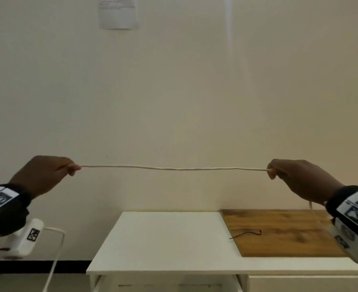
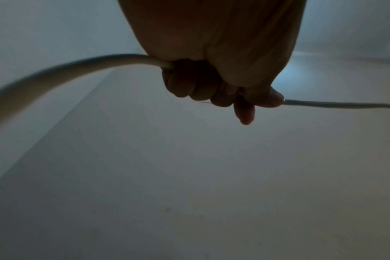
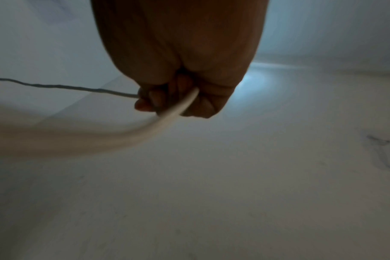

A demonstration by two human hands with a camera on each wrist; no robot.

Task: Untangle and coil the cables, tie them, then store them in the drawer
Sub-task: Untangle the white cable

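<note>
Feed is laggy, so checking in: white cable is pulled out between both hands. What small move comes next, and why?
Probably bring the right hand across to the left hand to fold a first loop. The white cable runs nearly straight between them with no knots showing, and both hands grip it, loose ends hanging below, so coiling looks ready to begin.

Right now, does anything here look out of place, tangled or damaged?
Nothing looks damaged. The white cable is stretched nearly straight between the left hand and right hand, no knots in that span. One stray item: a thin dark wire lies loose on the wooden board, uncoiled.
</note>
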